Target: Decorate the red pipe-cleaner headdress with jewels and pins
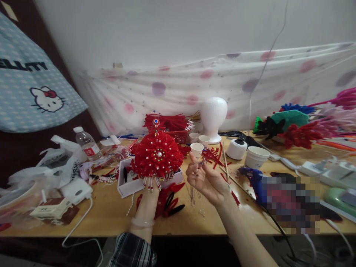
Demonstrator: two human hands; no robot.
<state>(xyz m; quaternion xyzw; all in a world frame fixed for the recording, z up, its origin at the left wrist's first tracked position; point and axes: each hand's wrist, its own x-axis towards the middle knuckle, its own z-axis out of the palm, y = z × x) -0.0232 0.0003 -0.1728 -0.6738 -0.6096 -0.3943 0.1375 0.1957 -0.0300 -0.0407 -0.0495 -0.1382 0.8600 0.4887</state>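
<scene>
A red, domed headpiece (158, 154) made of fuzzy petals is held up on my left hand (151, 191). White and green beads dot its front around a pearl, and bead strings hang from its lower edge. The fingers of that hand are hidden behind or inside it; only the wrist shows. To its right, my right hand (204, 180) is raised palm up with curled fingers. Thumb and fingertips come together around something too small to make out. Under the headpiece stands a white box (125, 189), with red and black petal pieces (167, 204) in front.
A white foam head (213, 118) stands behind paper cups (197, 149). A blue glue gun (254, 181) lies at right, near power strips (322, 172). Plastic bags (55, 163) and a water bottle (87, 144) crowd the left. Colored fuzzy flowers (300, 129) rest far right.
</scene>
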